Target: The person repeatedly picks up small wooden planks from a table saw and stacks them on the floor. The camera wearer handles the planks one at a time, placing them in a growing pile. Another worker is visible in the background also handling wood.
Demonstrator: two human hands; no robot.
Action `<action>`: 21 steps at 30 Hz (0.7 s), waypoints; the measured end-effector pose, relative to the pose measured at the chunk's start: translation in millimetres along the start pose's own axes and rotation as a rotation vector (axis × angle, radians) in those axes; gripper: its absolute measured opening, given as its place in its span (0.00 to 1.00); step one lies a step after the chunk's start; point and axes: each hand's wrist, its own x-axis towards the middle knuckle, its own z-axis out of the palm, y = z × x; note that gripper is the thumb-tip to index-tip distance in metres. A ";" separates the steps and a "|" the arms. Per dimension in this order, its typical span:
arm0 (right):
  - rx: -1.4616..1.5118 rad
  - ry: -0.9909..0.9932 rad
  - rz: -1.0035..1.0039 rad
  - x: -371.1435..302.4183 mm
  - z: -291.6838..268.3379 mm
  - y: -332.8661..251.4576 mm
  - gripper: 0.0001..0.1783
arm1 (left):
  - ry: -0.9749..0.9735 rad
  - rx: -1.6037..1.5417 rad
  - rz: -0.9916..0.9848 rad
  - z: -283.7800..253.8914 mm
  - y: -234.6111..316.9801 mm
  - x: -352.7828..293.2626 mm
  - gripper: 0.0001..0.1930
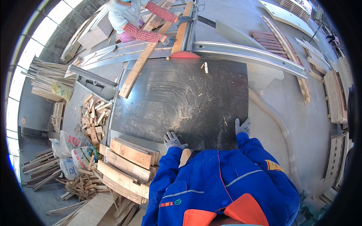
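My left hand (174, 141), in a grey glove, rests with spread fingers at the near edge of a dark saw table (162, 101). By the table's right edge is my gloved right hand (242, 127), fingers stretched and holding nothing. A narrow wooden board (137, 71) lies slantwise over the far left of the table. Beyond it, a co-worker's gloved hand (167, 40) is beside a long board (181, 32) on the metal carriage; their other hand reaches that board farther up. A red guard (184, 55) sits at the table's far edge.
Stacked planks (128, 162) stand close to my left arm. Wood offcuts (92, 116) and white sacks (77, 154) lie on the floor at left. A long metal rail (249, 58) crosses beyond the table. A pale hose (277, 122) runs along the right. Wood chips dot the tabletop.
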 end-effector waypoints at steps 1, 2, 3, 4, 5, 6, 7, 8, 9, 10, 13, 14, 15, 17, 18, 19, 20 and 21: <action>0.001 -0.002 0.002 -0.1 0.1 0.0 0.54 | -0.005 -0.004 -0.003 -0.7 0.0 -0.5 0.64; 0.002 -0.004 0.006 -0.7 -0.8 -0.4 0.53 | -0.011 -0.007 -0.005 -1.6 0.2 -0.6 0.64; 0.004 -0.006 0.009 -1.0 -1.6 -1.0 0.53 | -0.017 -0.009 -0.006 -2.6 0.3 -0.5 0.64; 0.001 -0.005 0.009 -1.2 -2.2 -1.9 0.53 | -0.023 -0.012 -0.007 -3.5 0.4 -0.5 0.64; -0.002 -0.005 0.010 -1.4 -2.3 -1.8 0.53 | -0.024 -0.011 -0.008 -4.2 0.6 -0.9 0.64; -0.005 -0.004 0.012 -1.4 -2.4 -1.8 0.53 | -0.026 -0.010 -0.007 -4.9 0.8 -1.1 0.64; -0.005 0.006 0.008 -1.4 -2.3 -2.1 0.53 | -0.027 -0.009 -0.007 -5.6 1.0 -1.4 0.64; -0.006 0.017 0.005 -0.9 -1.1 -1.5 0.53 | -0.024 -0.007 -0.007 -5.5 1.1 -1.5 0.64; -0.006 0.027 0.002 -0.5 -0.1 -0.6 0.53 | -0.021 -0.005 -0.006 -5.4 1.3 -1.7 0.64; -0.007 0.029 0.003 -0.2 0.6 0.6 0.53 | -0.017 -0.003 -0.004 -5.5 1.5 -1.7 0.64; -0.009 0.014 0.010 -1.3 -1.0 -1.7 0.53 | -0.017 0.004 -0.003 -6.4 1.4 -2.0 0.64; -0.007 -0.001 0.017 -1.5 -2.9 -3.0 0.53 | -0.013 0.004 -0.003 -5.6 1.2 -1.9 0.64; -0.005 -0.017 0.025 -2.0 -4.6 -4.5 0.53 | -0.008 0.003 -0.002 -4.7 1.0 -1.9 0.64; -0.003 -0.014 0.019 -2.4 -5.5 -5.5 0.53 | 0.002 0.001 0.000 -1.3 -0.1 -0.8 0.65; -0.002 -0.012 0.015 -2.1 -5.1 -4.9 0.53 | 0.008 -0.001 0.002 1.1 -1.0 0.7 0.65; -0.011 -0.002 0.008 -1.9 -4.5 -4.6 0.53 | 0.014 -0.002 0.003 3.6 -1.9 2.0 0.66; -0.019 0.009 0.003 -1.2 -2.7 -3.0 0.54 | 0.012 -0.004 0.004 3.5 -1.5 2.4 0.66; -0.027 0.020 -0.002 -0.4 -1.2 -1.4 0.54 | 0.011 -0.005 0.006 3.4 -1.1 2.8 0.66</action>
